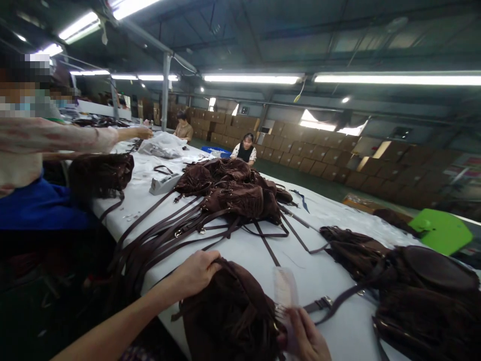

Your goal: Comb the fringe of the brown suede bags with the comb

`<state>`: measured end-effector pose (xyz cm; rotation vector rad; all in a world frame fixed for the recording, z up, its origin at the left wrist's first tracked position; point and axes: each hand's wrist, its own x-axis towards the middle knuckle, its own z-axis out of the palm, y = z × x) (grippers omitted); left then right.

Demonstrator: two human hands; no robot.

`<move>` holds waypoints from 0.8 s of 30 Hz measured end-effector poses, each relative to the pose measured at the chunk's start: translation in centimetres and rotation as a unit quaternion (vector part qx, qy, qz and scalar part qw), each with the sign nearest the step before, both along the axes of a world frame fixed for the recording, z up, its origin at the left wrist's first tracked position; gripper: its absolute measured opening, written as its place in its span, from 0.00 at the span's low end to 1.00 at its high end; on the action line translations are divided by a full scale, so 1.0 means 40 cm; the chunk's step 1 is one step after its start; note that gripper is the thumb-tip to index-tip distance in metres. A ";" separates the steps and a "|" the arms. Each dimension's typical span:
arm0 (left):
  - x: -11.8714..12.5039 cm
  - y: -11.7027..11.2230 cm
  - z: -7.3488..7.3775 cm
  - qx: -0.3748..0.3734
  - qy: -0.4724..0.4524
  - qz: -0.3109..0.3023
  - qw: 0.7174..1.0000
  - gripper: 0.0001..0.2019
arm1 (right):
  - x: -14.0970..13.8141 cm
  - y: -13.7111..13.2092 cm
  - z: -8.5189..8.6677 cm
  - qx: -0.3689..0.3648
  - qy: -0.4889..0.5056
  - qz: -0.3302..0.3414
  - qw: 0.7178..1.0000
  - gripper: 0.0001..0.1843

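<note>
My left hand (195, 273) grips the top edge of a brown fringed suede bag (229, 316) that lies at the near edge of the white table (248, 245). In my right hand (304, 338) is a pale pink comb (284, 291), its teeth set into the bag's fringe. A buckled strap (326, 303) runs from the bag to the right.
A heap of the same brown bags (233, 190) with long straps lies mid-table, more bags (421, 286) at the right. A co-worker's arm (75, 138) reaches over the table at left. A green object (441, 230) lies far right. Stacked cartons line the back wall.
</note>
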<state>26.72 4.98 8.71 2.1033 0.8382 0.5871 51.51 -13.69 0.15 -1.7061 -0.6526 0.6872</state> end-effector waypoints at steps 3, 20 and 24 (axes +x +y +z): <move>0.024 0.014 0.042 -0.040 -0.031 -0.040 0.998 0.10 | 0.002 0.028 0.087 0.025 -0.031 0.021 0.999 0.31; 0.207 0.053 0.160 0.001 0.070 -0.110 0.991 0.07 | -0.229 0.240 0.131 0.016 0.194 0.202 0.960 0.23; 0.165 0.089 0.211 -0.029 -0.218 -0.028 0.975 0.18 | -0.194 0.267 0.228 0.044 0.314 0.300 0.899 0.32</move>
